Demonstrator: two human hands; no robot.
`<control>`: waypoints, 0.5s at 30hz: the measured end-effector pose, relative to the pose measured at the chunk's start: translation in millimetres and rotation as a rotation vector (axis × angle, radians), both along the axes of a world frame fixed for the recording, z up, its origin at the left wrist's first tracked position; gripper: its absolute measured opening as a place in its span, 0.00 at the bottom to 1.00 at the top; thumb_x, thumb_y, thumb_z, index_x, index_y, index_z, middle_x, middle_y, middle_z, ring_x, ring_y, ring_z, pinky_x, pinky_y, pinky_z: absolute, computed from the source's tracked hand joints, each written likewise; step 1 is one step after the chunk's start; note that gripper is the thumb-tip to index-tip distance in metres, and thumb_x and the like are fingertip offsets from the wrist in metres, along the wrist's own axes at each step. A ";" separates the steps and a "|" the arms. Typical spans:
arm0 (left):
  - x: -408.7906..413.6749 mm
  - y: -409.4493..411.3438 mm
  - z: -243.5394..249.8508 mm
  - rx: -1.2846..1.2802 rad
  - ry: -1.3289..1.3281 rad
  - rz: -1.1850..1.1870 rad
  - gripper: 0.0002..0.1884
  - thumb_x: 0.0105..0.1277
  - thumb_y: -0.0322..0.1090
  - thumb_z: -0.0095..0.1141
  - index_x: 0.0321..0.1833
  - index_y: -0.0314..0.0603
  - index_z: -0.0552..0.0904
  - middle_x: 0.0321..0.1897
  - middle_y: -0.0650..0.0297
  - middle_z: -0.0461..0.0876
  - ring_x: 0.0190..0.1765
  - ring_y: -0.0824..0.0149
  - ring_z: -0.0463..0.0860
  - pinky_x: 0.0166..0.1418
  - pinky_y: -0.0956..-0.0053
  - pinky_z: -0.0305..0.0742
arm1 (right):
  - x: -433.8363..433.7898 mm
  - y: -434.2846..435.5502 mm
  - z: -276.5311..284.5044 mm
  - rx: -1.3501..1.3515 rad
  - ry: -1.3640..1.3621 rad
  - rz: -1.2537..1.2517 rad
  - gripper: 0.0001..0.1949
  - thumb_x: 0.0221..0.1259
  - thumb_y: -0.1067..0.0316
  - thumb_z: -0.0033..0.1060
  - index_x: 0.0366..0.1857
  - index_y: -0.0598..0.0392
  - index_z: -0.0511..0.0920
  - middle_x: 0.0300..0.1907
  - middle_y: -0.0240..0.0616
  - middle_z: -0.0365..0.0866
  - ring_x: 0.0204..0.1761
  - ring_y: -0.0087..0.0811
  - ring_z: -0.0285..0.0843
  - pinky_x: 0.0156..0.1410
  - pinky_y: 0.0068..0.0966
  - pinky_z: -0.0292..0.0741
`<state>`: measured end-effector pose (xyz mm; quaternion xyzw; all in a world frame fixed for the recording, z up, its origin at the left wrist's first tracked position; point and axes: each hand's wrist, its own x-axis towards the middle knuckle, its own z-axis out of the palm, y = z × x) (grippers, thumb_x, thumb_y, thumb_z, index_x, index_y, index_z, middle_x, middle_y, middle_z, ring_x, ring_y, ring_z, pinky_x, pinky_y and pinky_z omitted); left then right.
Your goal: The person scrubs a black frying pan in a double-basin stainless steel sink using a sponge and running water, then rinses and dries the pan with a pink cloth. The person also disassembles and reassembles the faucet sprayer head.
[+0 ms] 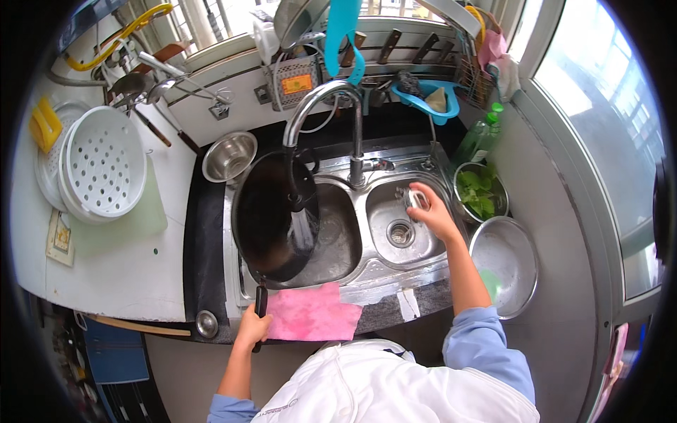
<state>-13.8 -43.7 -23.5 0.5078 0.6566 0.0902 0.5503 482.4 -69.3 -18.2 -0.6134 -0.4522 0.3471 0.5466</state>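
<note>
My left hand (254, 327) grips the black handle of a dark wok (267, 227), which stands tilted over the left basin of a stainless steel double sink (344, 248). Water runs into the wok from the black spray head of a curved chrome faucet (323, 92). Over the right basin, near its drain strainer (400, 233), my right hand (435, 214) holds a small scrubber with a white handle (418, 200); the scrubber's lower part is only partly visible. A pink cloth (314, 314) lies on the counter's front edge, just right of the wok handle.
A steel bowl (229, 157) sits behind the wok's left side. Right of the sink are a pot with green leaves (478, 193), a large metal bowl (510, 264) and a green soap bottle (478, 135). White colanders (106, 161) stand at left; knives (390, 46) hang behind the faucet.
</note>
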 end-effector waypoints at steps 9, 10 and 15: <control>17.3 -33.4 -7.8 -0.764 -0.731 0.188 0.10 0.65 0.29 0.56 0.29 0.49 0.68 0.13 0.76 0.59 0.12 0.80 0.59 0.15 0.81 0.54 | -6.3 -22.5 -138.9 -0.313 -0.452 -0.179 0.32 0.38 0.63 0.69 0.56 0.48 0.74 0.52 0.51 0.69 0.53 0.46 0.73 0.61 0.35 0.72; 16.2 -34.4 -14.0 -0.796 -0.785 0.191 0.09 0.66 0.30 0.55 0.30 0.50 0.68 0.12 0.76 0.59 0.13 0.80 0.59 0.15 0.82 0.54 | -9.3 -19.3 -138.1 -0.250 -0.349 -0.153 0.31 0.40 0.63 0.67 0.57 0.49 0.74 0.53 0.52 0.69 0.56 0.47 0.70 0.64 0.34 0.69; 34.9 -43.3 -30.8 -0.773 -0.830 0.216 0.05 0.67 0.31 0.53 0.36 0.45 0.71 0.18 0.71 0.67 0.16 0.77 0.65 0.20 0.81 0.61 | 6.6 -9.6 -126.6 -0.255 -0.394 -0.092 0.31 0.41 0.61 0.68 0.56 0.50 0.74 0.53 0.53 0.69 0.56 0.46 0.71 0.64 0.32 0.69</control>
